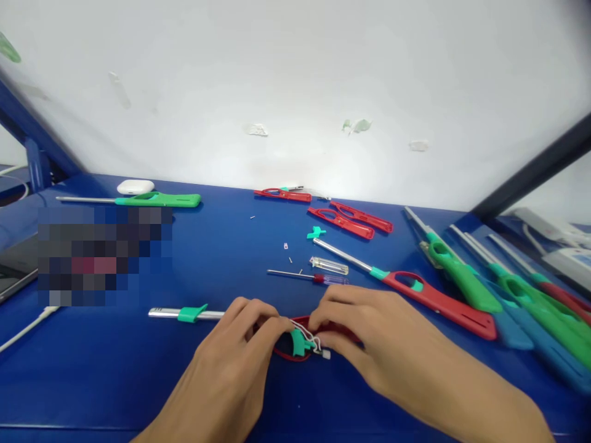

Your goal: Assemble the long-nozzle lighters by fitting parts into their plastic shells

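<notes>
At handle [302,320]: left hand [235,354], right hand [369,329], both curled.

Scuffed white wall [295,67], blue tabletop [221,246]

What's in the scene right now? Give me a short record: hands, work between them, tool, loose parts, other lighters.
left hand: at the inner end of the metal tube; exact grip hidden
right hand: at the red casing; exact grip hidden
between hands: green trigger, white wires
tool: screwdriver, lying beyond the hands
loose parts: clear tank, small green piece, red casing halves near the wall
other lighters: green lighter far left; red lighter and several more at right
</notes>
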`<state>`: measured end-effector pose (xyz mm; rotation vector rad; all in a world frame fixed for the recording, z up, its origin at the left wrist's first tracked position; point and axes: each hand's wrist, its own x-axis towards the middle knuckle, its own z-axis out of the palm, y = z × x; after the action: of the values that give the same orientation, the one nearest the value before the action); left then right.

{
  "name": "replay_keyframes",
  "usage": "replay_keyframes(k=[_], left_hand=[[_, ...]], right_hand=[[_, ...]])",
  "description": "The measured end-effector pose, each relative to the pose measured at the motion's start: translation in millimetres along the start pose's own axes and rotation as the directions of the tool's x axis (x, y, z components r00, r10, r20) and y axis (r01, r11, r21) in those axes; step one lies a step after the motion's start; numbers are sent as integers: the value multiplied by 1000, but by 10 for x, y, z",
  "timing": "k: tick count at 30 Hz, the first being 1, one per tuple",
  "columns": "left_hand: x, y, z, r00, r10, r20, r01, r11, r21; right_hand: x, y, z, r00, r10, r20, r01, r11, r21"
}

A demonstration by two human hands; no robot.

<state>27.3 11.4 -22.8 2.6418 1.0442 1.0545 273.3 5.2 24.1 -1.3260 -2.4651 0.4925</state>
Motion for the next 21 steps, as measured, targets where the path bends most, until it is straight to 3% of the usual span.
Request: replay_keyframes(k=[4, 14, 21], left_hand=[[-34, -8, -9, 1000, -11, 17, 11, 1000, -8], [-20, 3, -5, 1000, -10, 2, 9, 1000, 11], [-23, 24, -15, 1000, -6, -7, 6, 1000, 2]], right_hand=[[129, -67, -40, 995, -101, 25, 104, 985, -137], [111, -38, 59, 993, -102, 54, 114, 943, -313], [142, -33, -43, 993, -46, -107, 0, 918, -396]])
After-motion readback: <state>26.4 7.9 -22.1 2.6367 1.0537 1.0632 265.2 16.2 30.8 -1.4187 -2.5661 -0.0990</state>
